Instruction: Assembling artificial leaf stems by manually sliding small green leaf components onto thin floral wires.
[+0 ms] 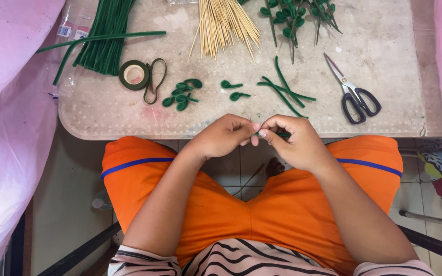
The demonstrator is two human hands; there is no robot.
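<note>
Seated person: orange shorts [251,204] and a striped top fill the near edge of the view, knees apart beneath the surface [384,122].
Left hand [223,137]: its grip is closed, thumb and fingertips pinched on one end of a short green pipe cleaner [282,135], just off the surface's near edge.
Right hand [295,140]: closed the same way on the other end, fingertips meeting the left hand's; only a sliver of green shows between the fingers.
How the piece handles: judged light, fuzzy and easily bent, with a thin wire core that holds a shape; best pinched near its ends, close to the bend.
Loose cut stems [285,89]: green lengths lie crossed just beyond the hands.
Curled leaf shapes [182,94]: a small cluster, with two more apart toward the middle.
Scissors [354,92]: dark-handled, blades shut, to the right.
Floral tape roll [134,75]: green, a tail unwound, to the left.
Far edge: bundled green pipe cleaners [103,41], wooden skewers [223,23] and finished leafy stems [295,15].
</note>
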